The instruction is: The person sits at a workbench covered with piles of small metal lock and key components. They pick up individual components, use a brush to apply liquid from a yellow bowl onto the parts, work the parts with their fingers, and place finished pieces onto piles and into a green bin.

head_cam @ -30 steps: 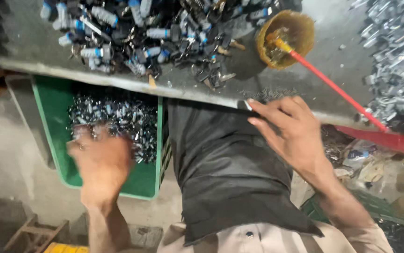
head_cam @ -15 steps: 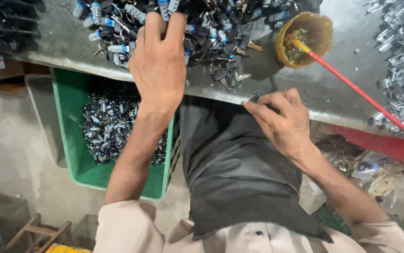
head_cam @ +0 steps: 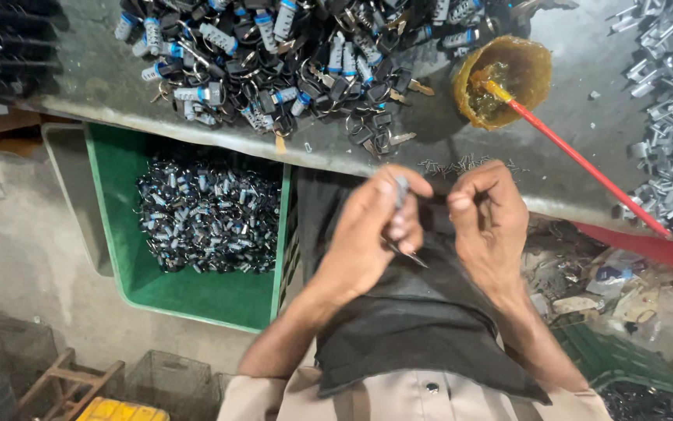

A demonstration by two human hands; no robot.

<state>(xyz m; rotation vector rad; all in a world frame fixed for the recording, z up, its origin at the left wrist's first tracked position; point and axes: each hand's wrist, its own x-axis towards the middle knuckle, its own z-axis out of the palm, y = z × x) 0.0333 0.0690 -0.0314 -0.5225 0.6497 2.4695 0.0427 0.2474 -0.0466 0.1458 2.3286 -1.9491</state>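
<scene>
Grey metal counter (head_cam: 430, 132) runs above your lap. Just below its near edge, your left hand (head_cam: 368, 234) pinches a small silvery metal key piece (head_cam: 401, 195) between thumb and fingers. Your right hand (head_cam: 488, 222) is curled loosely beside it, fingertips drawn together; whether it holds anything, I cannot tell.

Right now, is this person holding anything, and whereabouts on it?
The left hand pinches a small metal key by its upper part; its tip pokes out below. The right hand is curled beside it; whether it holds anything cannot be told.
</scene>
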